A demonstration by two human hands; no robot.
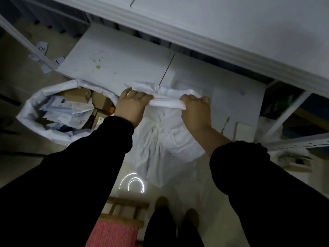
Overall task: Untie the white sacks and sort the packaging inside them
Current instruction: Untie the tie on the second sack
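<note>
Centrally, a tied white sack [165, 139] is noted, its twisted neck [165, 102] stretched between both hands. The left hand [132, 106] is clenched round the neck's 9 o'clock end. The right hand [195, 111] is clenched round the 3 o'clock end, with its fingers curled over the fabric. Black sleeves [71, 175] are worn on both arms. Whether the sack rests on the floor [17, 77] or is lifted clear cannot be told in the dim light.

At 9 o'clock, just beside it, a second white sack [30, 111] is seen open, with cardboard boxes [99, 100] and printed paper packaging [62, 109] inside. A white shelf board [115, 65] is seen at 12 o'clock. Paper scraps [42, 49] are scattered at 10 o'clock. A pink-topped wooden stool [114, 232] is recorded at 6 o'clock.
</note>
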